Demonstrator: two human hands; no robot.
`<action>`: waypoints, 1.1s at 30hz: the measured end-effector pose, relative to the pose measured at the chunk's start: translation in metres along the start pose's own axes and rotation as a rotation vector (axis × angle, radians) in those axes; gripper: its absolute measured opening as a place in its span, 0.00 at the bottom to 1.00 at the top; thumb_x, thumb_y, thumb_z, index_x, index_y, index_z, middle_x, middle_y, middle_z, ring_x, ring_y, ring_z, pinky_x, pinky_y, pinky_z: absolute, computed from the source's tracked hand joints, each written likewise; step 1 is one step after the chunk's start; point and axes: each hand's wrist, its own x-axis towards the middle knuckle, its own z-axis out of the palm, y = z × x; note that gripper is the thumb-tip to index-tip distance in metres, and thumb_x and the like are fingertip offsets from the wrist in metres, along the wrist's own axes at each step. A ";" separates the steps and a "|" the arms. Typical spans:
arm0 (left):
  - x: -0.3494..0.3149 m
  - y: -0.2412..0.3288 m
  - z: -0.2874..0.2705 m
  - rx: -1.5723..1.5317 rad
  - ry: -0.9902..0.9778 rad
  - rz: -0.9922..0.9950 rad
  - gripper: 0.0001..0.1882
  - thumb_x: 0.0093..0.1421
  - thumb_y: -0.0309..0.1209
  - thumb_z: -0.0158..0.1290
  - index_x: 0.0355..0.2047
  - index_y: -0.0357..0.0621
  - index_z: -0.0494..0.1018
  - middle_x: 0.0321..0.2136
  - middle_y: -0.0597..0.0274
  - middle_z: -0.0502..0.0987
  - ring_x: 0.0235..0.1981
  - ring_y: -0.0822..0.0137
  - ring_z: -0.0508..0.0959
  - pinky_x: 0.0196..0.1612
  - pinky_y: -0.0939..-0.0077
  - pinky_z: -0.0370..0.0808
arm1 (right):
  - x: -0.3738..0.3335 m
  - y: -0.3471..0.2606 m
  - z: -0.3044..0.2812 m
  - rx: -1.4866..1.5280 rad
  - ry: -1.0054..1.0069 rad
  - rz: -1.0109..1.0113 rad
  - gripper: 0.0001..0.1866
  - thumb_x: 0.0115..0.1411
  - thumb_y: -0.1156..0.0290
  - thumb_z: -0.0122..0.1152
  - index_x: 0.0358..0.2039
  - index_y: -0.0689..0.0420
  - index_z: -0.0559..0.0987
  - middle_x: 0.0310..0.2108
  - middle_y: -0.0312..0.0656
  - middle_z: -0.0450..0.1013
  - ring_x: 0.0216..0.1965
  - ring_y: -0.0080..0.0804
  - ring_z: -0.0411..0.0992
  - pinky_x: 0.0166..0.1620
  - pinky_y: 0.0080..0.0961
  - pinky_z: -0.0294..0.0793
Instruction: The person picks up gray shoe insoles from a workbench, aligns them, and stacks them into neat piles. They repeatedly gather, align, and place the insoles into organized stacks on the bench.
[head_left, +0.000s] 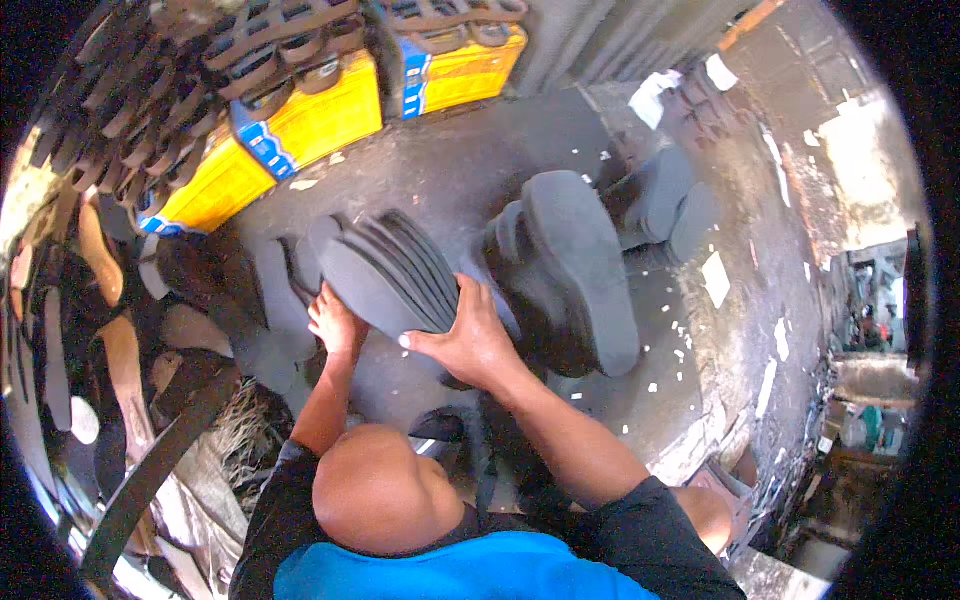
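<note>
Both hands hold a stack of dark grey shoe soles [385, 272], tilted, with several layered edges showing on its right side. My right hand [472, 335] grips the stack's near right end, thumb across the top sole and fingers along the layered edges. My left hand [338, 322] is curled against the stack's left side; its fingers are partly hidden. Right of my hands stands a taller pile of soles [585, 260], its top sole lying lengthwise away from me. To the left, more soles [283, 300] lie low beside my left hand.
Yellow and blue boxes [310, 108] line the far left, with brown sandals [285, 50] on top. Another group of soles [665, 205] stands beyond the right pile. Scraps and loose sole pieces [125, 370] crowd the left; white bits [715, 280] litter the right.
</note>
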 end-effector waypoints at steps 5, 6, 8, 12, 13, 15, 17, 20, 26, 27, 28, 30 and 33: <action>-0.008 0.027 -0.017 -0.074 0.001 -0.065 0.57 0.47 0.51 0.69 0.70 0.45 0.52 0.67 0.50 0.59 0.70 0.50 0.56 0.66 0.37 0.55 | 0.001 -0.071 -0.153 0.398 -0.071 0.102 0.53 0.47 0.49 0.79 0.64 0.71 0.65 0.58 0.58 0.71 0.58 0.46 0.71 0.61 0.39 0.69; -0.008 0.032 -0.022 -0.081 -0.011 -0.085 0.61 0.45 0.51 0.71 0.72 0.47 0.48 0.69 0.50 0.57 0.70 0.50 0.56 0.66 0.37 0.55 | -0.007 -0.077 -0.182 0.464 -0.061 0.143 0.54 0.47 0.50 0.79 0.64 0.72 0.65 0.57 0.56 0.72 0.57 0.45 0.72 0.61 0.38 0.70; -0.011 0.038 -0.031 -0.081 -0.030 -0.094 0.61 0.45 0.50 0.71 0.72 0.48 0.47 0.69 0.50 0.55 0.70 0.50 0.56 0.66 0.37 0.56 | -0.017 -0.080 -0.226 0.528 -0.054 0.252 0.54 0.47 0.51 0.78 0.65 0.72 0.64 0.56 0.52 0.73 0.56 0.41 0.73 0.60 0.36 0.71; -0.012 0.036 -0.041 -0.086 -0.025 -0.092 0.62 0.46 0.47 0.71 0.73 0.49 0.44 0.71 0.50 0.53 0.69 0.50 0.57 0.67 0.39 0.56 | -0.038 -0.068 -0.271 0.440 0.142 0.380 0.48 0.50 0.54 0.76 0.64 0.71 0.66 0.55 0.51 0.74 0.54 0.40 0.74 0.59 0.33 0.71; -0.011 0.034 -0.042 -0.101 -0.026 -0.083 0.63 0.46 0.46 0.71 0.73 0.49 0.43 0.71 0.50 0.53 0.70 0.49 0.57 0.67 0.39 0.56 | -0.043 -0.066 -0.279 0.474 0.154 0.354 0.46 0.51 0.54 0.75 0.63 0.71 0.67 0.54 0.51 0.75 0.53 0.40 0.75 0.57 0.34 0.72; -0.012 0.031 -0.042 -0.096 -0.018 -0.059 0.63 0.46 0.47 0.71 0.74 0.48 0.43 0.71 0.51 0.53 0.70 0.49 0.57 0.67 0.39 0.56 | -0.049 -0.064 -0.291 0.492 0.273 0.377 0.42 0.54 0.54 0.73 0.61 0.70 0.70 0.52 0.51 0.76 0.51 0.40 0.76 0.55 0.34 0.74; -0.014 0.031 -0.042 -0.086 -0.018 -0.046 0.62 0.45 0.46 0.70 0.74 0.48 0.44 0.70 0.51 0.54 0.70 0.49 0.57 0.67 0.38 0.56 | -0.054 -0.063 -0.294 0.582 0.122 0.316 0.36 0.55 0.52 0.71 0.55 0.68 0.75 0.48 0.51 0.78 0.46 0.41 0.79 0.52 0.37 0.77; -0.017 0.033 -0.045 -0.118 -0.004 -0.044 0.62 0.44 0.46 0.71 0.73 0.49 0.45 0.70 0.51 0.54 0.69 0.48 0.57 0.66 0.37 0.56 | -0.053 -0.052 -0.276 0.632 0.167 0.456 0.34 0.54 0.49 0.71 0.53 0.63 0.78 0.50 0.52 0.78 0.49 0.41 0.77 0.55 0.38 0.74; -0.006 -0.004 -0.069 -0.334 0.264 -0.174 0.60 0.41 0.42 0.72 0.72 0.52 0.51 0.69 0.50 0.56 0.68 0.43 0.57 0.64 0.31 0.58 | -0.044 -0.014 -0.231 0.268 0.153 0.452 0.49 0.54 0.44 0.70 0.67 0.65 0.66 0.65 0.56 0.65 0.66 0.49 0.63 0.68 0.37 0.58; -0.003 -0.016 -0.074 -0.396 0.310 -0.228 0.60 0.41 0.42 0.73 0.71 0.54 0.51 0.69 0.49 0.56 0.69 0.44 0.57 0.63 0.30 0.59 | -0.045 -0.012 -0.231 0.153 0.215 0.360 0.48 0.55 0.46 0.70 0.68 0.63 0.64 0.65 0.56 0.64 0.66 0.48 0.63 0.68 0.37 0.58; 0.000 -0.028 -0.078 -0.363 0.282 -0.285 0.59 0.41 0.43 0.73 0.71 0.53 0.52 0.69 0.49 0.55 0.69 0.43 0.56 0.63 0.29 0.59 | -0.045 -0.011 -0.235 0.148 0.238 0.261 0.47 0.57 0.48 0.70 0.68 0.61 0.63 0.65 0.55 0.64 0.67 0.47 0.62 0.68 0.38 0.58; 0.004 -0.044 -0.083 -0.284 0.166 -0.318 0.58 0.41 0.46 0.74 0.70 0.53 0.54 0.69 0.49 0.55 0.69 0.43 0.56 0.63 0.29 0.59 | -0.044 -0.012 -0.240 0.145 0.293 0.189 0.43 0.58 0.50 0.70 0.69 0.55 0.64 0.66 0.58 0.63 0.67 0.47 0.61 0.68 0.40 0.58; 0.003 -0.049 -0.081 -0.295 0.133 -0.278 0.55 0.43 0.55 0.72 0.67 0.53 0.59 0.68 0.49 0.57 0.69 0.44 0.56 0.64 0.30 0.58 | -0.040 -0.018 -0.240 0.039 0.304 0.156 0.42 0.59 0.51 0.70 0.68 0.56 0.65 0.67 0.60 0.61 0.69 0.50 0.59 0.69 0.44 0.57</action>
